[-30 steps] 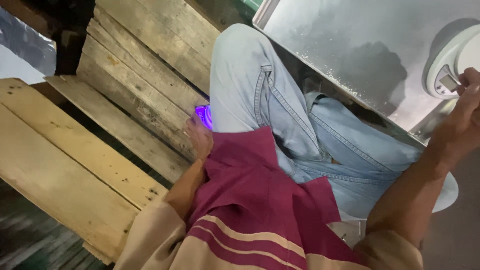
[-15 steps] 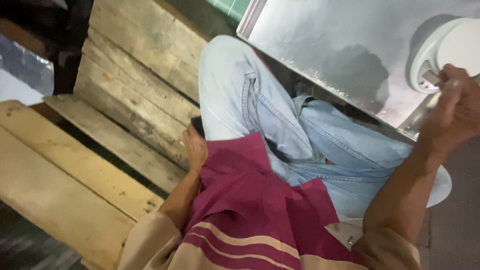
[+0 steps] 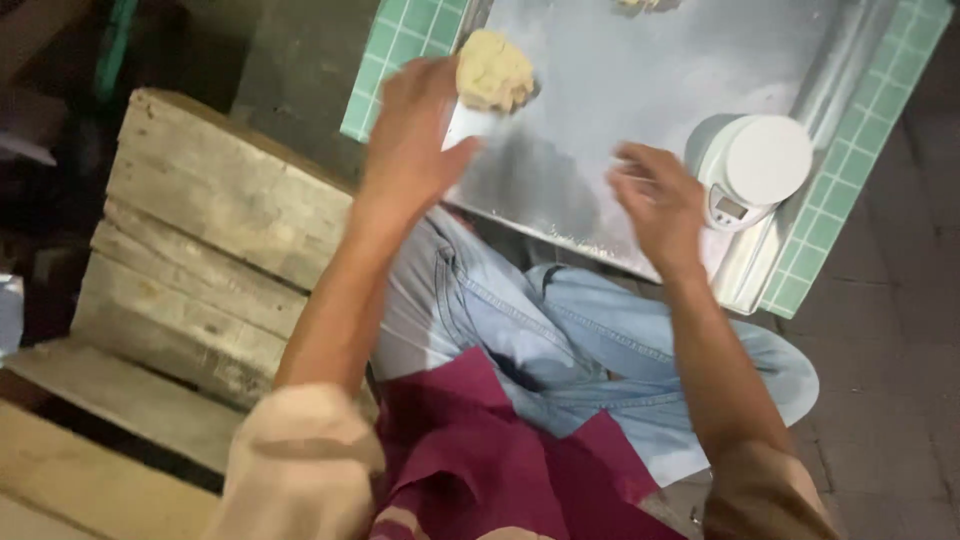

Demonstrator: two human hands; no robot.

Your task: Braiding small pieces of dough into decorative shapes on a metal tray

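Seated worker at a metal work surface, seen from above. The left hand holds a flat pale scraper blade between thumb and fingers; the blade's far end meets the near side of a lump of pale dough, which rests on the far left part of the metal surface, close to its left edge. The blade seems held low and flat so that it can get under or against the dough rather than press on top of it. Its long axis runs from near to far, pointing away from the worker and slightly right; the dough itself is a rough, rounded mass with no clear long axis. The right hand hovers over the near right part of the surface, fingers loosely spread and blurred, holding nothing that can be made out. Just to its right stands a white kitchen scale with a round platform, its small display turned toward the worker, likely for easy reading. A second scrap of dough lies at the far edge. A wooden pallet lies on the left.
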